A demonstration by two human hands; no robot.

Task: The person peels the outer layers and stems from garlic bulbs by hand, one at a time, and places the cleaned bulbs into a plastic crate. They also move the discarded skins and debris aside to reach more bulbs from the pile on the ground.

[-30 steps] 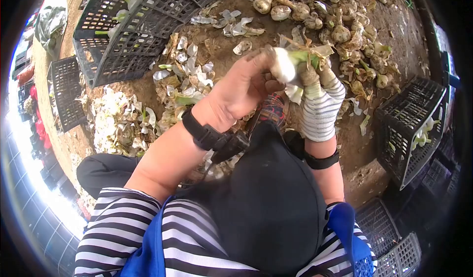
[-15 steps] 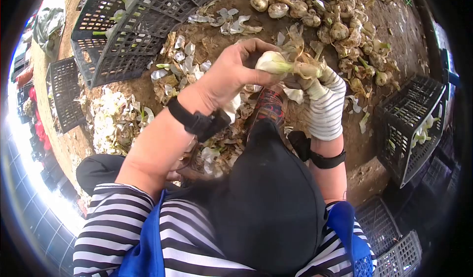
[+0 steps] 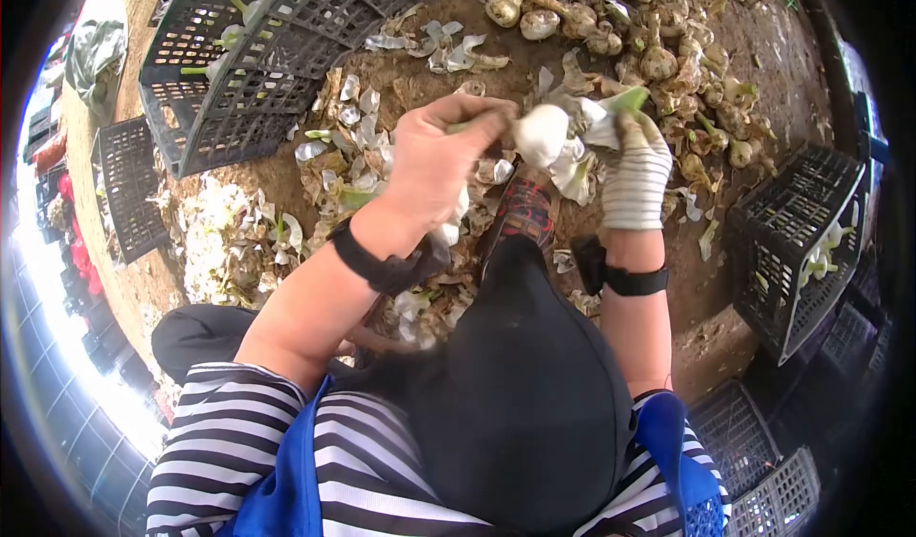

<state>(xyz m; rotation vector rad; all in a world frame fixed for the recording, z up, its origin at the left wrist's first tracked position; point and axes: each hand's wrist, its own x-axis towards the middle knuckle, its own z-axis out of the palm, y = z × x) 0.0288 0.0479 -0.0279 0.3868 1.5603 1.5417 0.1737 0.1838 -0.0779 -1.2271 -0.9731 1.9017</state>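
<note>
A white garlic bulb (image 3: 541,135) with its green stem (image 3: 625,101) is up in front of me, over the dirt floor. My right hand (image 3: 637,169), in a striped glove, is closed on the stem end, to the right of the bulb. Loose whitish skins (image 3: 572,176) hang just below the bulb. My left hand (image 3: 439,160), bare, is at the bulb's left side with fingers pressed together and blurred; what they pinch, if anything, is too small to name.
Unpeeled bulbs (image 3: 658,63) lie heaped at the upper right. Black crates stand at the upper left (image 3: 239,88) and at the right (image 3: 797,241). Peeled skins (image 3: 224,241) are piled at the left. A patterned shoe (image 3: 525,212) is below my hands.
The bulb has turned so its round white side shows, and its outer skin hangs loose. My left hand has moved off the bulb slightly left and down; the gloved hand has shifted its hold.
</note>
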